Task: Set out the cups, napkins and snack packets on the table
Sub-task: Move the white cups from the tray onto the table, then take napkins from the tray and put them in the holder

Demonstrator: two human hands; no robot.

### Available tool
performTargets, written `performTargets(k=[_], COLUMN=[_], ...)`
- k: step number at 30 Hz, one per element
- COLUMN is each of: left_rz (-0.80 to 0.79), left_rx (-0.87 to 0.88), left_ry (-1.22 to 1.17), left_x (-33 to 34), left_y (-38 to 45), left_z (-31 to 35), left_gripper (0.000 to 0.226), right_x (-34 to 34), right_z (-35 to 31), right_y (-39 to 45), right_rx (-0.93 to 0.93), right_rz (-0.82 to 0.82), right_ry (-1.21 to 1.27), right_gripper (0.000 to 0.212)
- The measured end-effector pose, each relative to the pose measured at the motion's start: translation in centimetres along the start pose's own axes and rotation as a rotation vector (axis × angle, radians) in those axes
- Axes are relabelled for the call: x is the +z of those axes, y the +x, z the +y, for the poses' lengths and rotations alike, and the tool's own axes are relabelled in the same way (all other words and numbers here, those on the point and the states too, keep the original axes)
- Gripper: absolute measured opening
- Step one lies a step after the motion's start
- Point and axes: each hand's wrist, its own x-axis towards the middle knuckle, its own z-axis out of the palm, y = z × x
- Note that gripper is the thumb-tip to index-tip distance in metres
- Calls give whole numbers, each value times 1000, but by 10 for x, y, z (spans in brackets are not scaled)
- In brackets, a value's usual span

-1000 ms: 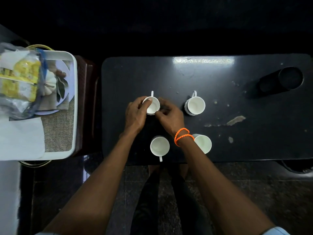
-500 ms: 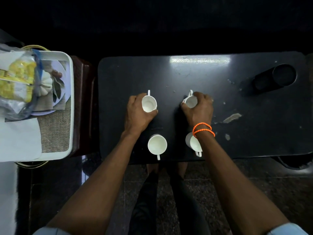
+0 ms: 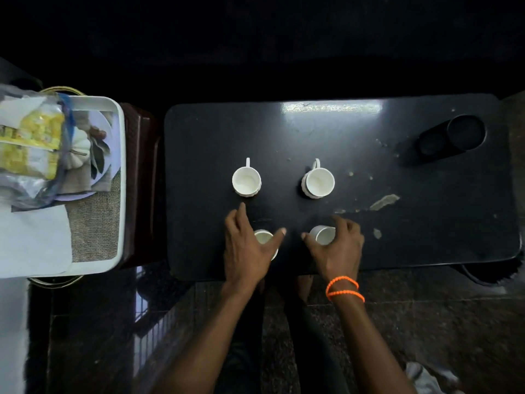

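Observation:
Several white cups stand in a square on the black table (image 3: 426, 237). The far left cup (image 3: 246, 181) and far right cup (image 3: 319, 182) stand free, handles pointing away from me. My left hand (image 3: 248, 248) wraps around the near left cup (image 3: 263, 238), covering most of it. My right hand (image 3: 336, 251), with orange bands at the wrist, grips the near right cup (image 3: 322, 234). On the white tray (image 3: 120, 166) to the left lie yellow snack packets in a clear bag (image 3: 31, 140) and white napkins (image 3: 34, 237).
A black round holder (image 3: 451, 137) sits at the table's far right corner. Pale scuffs (image 3: 383, 201) mark the tabletop right of the cups. The tray rests on a dark brown stand (image 3: 140, 180) beside the table. Dark tiled floor lies below.
Both hands left the two far cups and came back toward me onto the two near cups. The far cups now stand uncovered.

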Motion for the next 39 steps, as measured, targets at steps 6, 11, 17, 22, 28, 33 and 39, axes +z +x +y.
performTargets(k=[6, 11, 17, 22, 28, 33, 39], left_rz=[-117, -102, -98, -50, 160, 385, 726], left_rx=[-45, -48, -36, -53, -146, -174, -217], left_ry=[117, 127, 101, -1, -268, -347, -427], left_x=[12, 9, 6, -11, -72, -135, -207], left_y=[-8, -10, -10, -8, 14, 35, 48], left_z=[-4, 1, -2, -4, -19, -55, -121], left_gripper=[83, 75, 86, 86, 62, 46, 28], right_x=[9, 13, 9, 5, 28, 74, 154], right_z=[12, 15, 7, -30, -112, -189, -292], right_y=[-10, -11, -11, -15, -24, -49, -104], right_rx=[10, -23, 39, -127, -394, -664, -844], right_rz=[4, 14, -14, 171, 78, -75, -364], right_ry=[64, 81, -64, -81, 23, 178, 281], right_gripper=[56, 54, 70, 73, 59, 46, 34])
